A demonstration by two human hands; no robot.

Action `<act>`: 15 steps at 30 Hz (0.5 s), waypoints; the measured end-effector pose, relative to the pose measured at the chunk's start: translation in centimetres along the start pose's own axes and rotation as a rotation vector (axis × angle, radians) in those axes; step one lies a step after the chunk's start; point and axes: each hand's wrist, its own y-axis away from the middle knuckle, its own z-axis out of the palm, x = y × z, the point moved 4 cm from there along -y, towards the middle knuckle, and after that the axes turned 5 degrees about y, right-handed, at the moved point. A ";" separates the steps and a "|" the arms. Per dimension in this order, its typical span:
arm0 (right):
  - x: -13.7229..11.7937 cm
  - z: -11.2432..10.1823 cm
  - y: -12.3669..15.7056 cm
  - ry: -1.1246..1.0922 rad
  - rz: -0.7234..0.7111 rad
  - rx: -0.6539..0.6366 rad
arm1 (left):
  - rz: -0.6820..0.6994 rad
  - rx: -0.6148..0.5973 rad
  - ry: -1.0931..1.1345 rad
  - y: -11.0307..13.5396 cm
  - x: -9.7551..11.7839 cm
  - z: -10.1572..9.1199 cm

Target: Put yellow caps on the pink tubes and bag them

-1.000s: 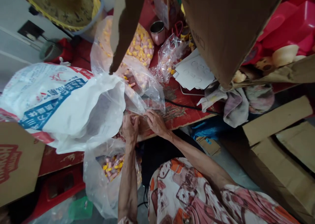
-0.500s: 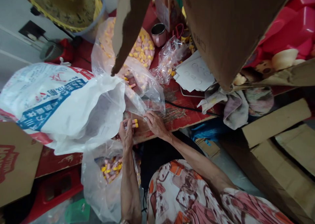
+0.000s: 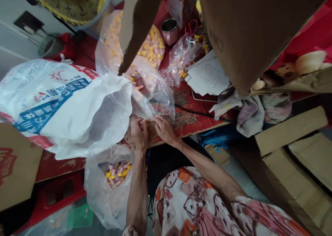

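Note:
My left hand (image 3: 139, 135) and my right hand (image 3: 163, 129) meet at the front edge of a red table (image 3: 193, 115). Both have their fingers curled together around small pink pieces with yellow caps; only a yellow tip shows between the hands. Just beyond the fingers lies a clear plastic bag (image 3: 147, 80) spilling the same pink and yellow pieces. Below the table edge, under my left forearm, hangs another clear bag (image 3: 109, 184) partly filled with these pieces.
A large white woven sack (image 3: 52, 101) with blue and red print lies left on the table. A metal cup (image 3: 168, 30), a small clear bag (image 3: 181, 58) and white paper sheets (image 3: 207, 77) sit further back. Cardboard boxes (image 3: 246, 28) overhang above; cloths (image 3: 246, 111) lie right.
Half a second ago my left hand held the pink pieces with yellow caps up in plain view; now it has turned back toward the right hand and its fingers cover them.

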 end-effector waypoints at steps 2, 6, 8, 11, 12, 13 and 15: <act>0.0 0.0 0.0 0.000 0.003 -0.005 | 0.038 -0.014 -0.013 0.0 0.4 0.1; 0.0 -0.1 0.0 0.004 -0.001 -0.006 | 0.054 0.005 -0.022 -0.1 1.1 -0.2; -0.1 -0.1 0.0 0.020 -0.006 0.001 | 0.053 -0.010 -0.002 -0.1 1.0 -0.2; -0.2 -0.2 -0.1 0.034 -0.011 0.012 | 0.043 -0.039 0.069 0.0 0.4 -0.5; -0.2 -0.2 -0.1 0.037 -0.011 0.012 | 0.032 -0.024 0.089 0.1 0.1 -0.7; -0.2 -0.1 -0.1 0.040 -0.010 0.009 | 0.022 0.007 0.096 0.3 -0.2 -0.9; -0.2 -0.1 -0.1 0.047 -0.005 -0.002 | 0.017 0.092 0.070 0.7 -0.8 -1.4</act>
